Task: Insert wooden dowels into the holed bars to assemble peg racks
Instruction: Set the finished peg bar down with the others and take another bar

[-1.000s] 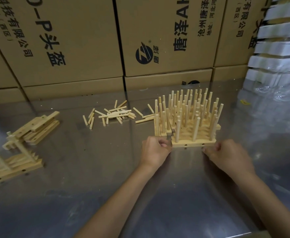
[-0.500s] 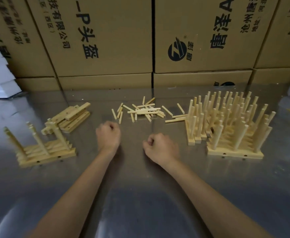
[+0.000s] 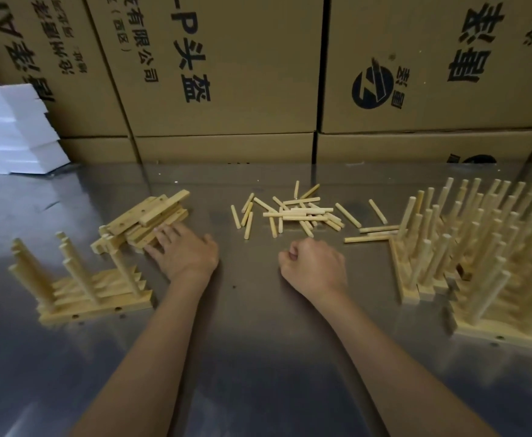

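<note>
A heap of holed wooden bars [image 3: 151, 216] lies at the middle left of the metal table. My left hand [image 3: 184, 252] reaches to it with straight fingers touching the lowest bars. My right hand [image 3: 313, 263] rests on the table as a curled fist; nothing shows in it. Loose wooden dowels [image 3: 293, 212] lie scattered beyond it. At the near left stands a group of bars with a few upright dowels [image 3: 78, 279]. Finished peg racks [image 3: 479, 253] with several upright dowels stand close together at the right.
Large printed cardboard boxes [image 3: 227, 74] form a wall along the table's far edge. White foam blocks [image 3: 9, 130] are stacked at the far left. The steel tabletop [image 3: 252, 342] is reflective.
Both hands have left the finished racks on the right and moved left. The left hand, a fist half a second ago, now stretches its fingers onto the heap of bars.
</note>
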Demonstrator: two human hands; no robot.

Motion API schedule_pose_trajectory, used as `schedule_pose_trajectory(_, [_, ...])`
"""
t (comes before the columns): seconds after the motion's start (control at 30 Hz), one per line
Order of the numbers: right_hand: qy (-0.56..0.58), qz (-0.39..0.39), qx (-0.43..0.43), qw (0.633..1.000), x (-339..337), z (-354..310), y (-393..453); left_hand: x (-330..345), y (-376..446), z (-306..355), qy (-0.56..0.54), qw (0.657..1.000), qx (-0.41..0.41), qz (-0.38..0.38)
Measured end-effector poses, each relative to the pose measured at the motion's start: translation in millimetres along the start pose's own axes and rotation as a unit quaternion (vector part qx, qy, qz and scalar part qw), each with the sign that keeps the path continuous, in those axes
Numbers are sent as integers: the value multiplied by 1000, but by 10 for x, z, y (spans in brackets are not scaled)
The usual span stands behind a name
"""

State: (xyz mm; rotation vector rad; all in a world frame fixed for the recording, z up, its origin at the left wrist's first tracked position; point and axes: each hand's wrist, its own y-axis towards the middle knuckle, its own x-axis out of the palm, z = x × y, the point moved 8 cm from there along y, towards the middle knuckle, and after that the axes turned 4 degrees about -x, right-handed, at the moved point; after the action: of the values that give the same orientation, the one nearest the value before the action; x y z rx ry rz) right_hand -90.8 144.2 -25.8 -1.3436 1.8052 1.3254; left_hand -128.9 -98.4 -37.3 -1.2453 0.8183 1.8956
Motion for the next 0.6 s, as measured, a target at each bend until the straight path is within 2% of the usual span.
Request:
schedule_pose_trajectory(0.1, [2,-6,-1,1000,1,-2,-3,-176,-113,136,42,994,46,95])
schedule_pose_trajectory(0.2, [4,-9,1,1000,-8,-10,-18,-296,-162,161,36,989,50,137])
schedule_pose_trajectory(0.3, [1,-6,1,1000,-15,-5,-23,-255,-111,40,67,992,5,105])
schedule_pose_trajectory(0.4, [-2,-9,-1,1000,-2,-13,-24,-221,-92,-6,61,996,11,70])
schedule_pose_trajectory(0.5, [-8,-8,-5,1000,0,-22,-22,-258,-144,41,-21,996,55,62])
schedule_pose_trajectory(0.6, [-15,-14,-7,1000,2,-40,-24,-291,-263,87,-225,972,66,26])
